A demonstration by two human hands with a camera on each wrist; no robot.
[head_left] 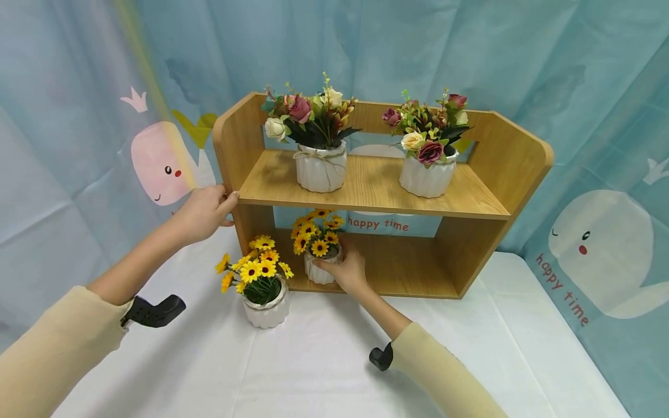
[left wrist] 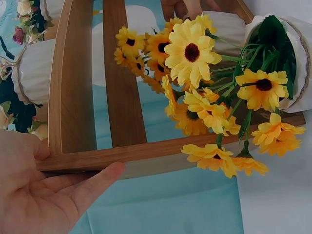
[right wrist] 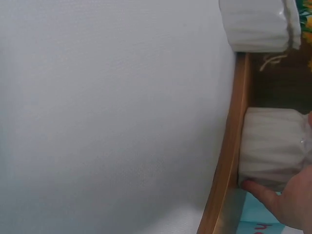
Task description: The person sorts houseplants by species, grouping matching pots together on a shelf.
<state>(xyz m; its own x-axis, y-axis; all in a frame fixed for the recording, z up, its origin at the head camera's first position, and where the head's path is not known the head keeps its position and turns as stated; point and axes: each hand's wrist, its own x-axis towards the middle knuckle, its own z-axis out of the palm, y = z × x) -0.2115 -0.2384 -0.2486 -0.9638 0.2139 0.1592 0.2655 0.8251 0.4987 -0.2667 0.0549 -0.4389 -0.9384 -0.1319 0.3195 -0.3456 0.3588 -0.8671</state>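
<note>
On the white tablecloth (head_left: 313, 360), before the left end of the shelf (head_left: 366, 180), I see one yellow-flowered pot (head_left: 269, 310). The left hand (head_left: 205, 215) grips the shelf's side; only its wrist view shows the palm (left wrist: 29, 204). Inside the shelf's lower level, the right hand (head_left: 351, 271) grips a second pot (head_left: 317, 274); only its wrist view shows a fingertip (right wrist: 253, 186) near the base. Behind the shelf hangs a blue curtain (head_left: 522, 58).

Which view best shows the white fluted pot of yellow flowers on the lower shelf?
Head view: the white pot and its yellow flowers show together, partly covered by the right hand. Left wrist view hides much of both behind nearer yellow flowers; right wrist view shows mainly the pot's side.
</note>
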